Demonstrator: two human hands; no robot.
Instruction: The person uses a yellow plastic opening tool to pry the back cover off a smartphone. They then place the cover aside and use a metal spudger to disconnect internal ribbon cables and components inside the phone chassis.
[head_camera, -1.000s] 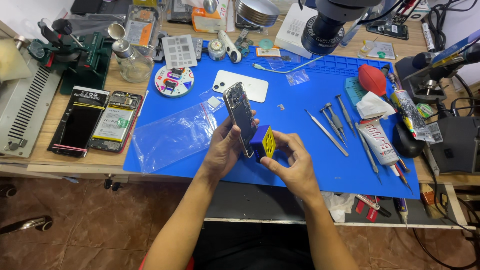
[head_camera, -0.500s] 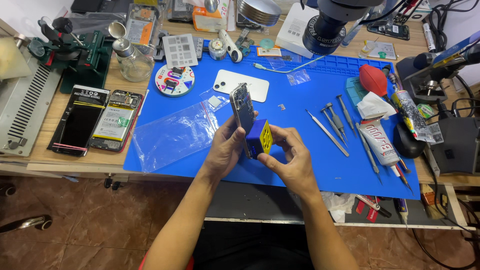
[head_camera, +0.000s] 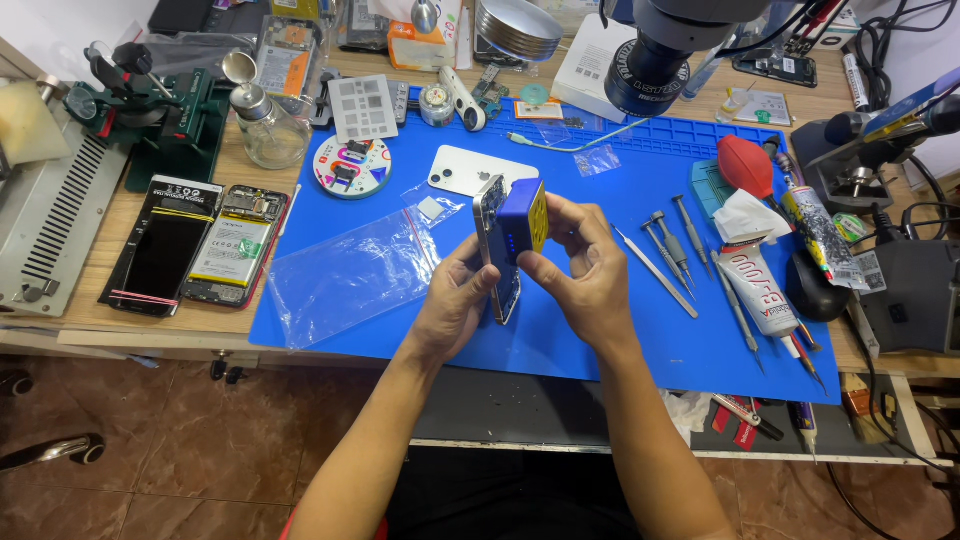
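The left hand (head_camera: 455, 305) grips a slim silver-edged smartphone (head_camera: 493, 250) held on its edge, upright and a little tilted, with fingers curled around its lower part. The right hand (head_camera: 590, 275) pinches a small blue box-shaped device with a yellow face (head_camera: 524, 218), thumb below and fingers over the top, pressing it against the upper part of the phone. Both are raised above a blue silicone work mat (head_camera: 640, 330) that covers the middle of a wooden table (head_camera: 90, 325).

The step in hand looks like fitting or pressing the blue device onto the phone while the other hand steadies it. Any further move would seem to call for a firm hold on the phone and careful lining up of the two parts.

On the mat lie a clear plastic zip bag (head_camera: 350, 275) to the left, a white phone back cover (head_camera: 470, 170) just beyond the hands, and a row of thin metal tweezers and screwdrivers (head_camera: 665, 250) to the right. Near them sit a red rubber air blower (head_camera: 746, 166) and a white glue tube (head_camera: 755, 290). Off the mat at left rest a black phone screen (head_camera: 160, 250) and an opened phone showing its battery (head_camera: 232, 245), side by side.
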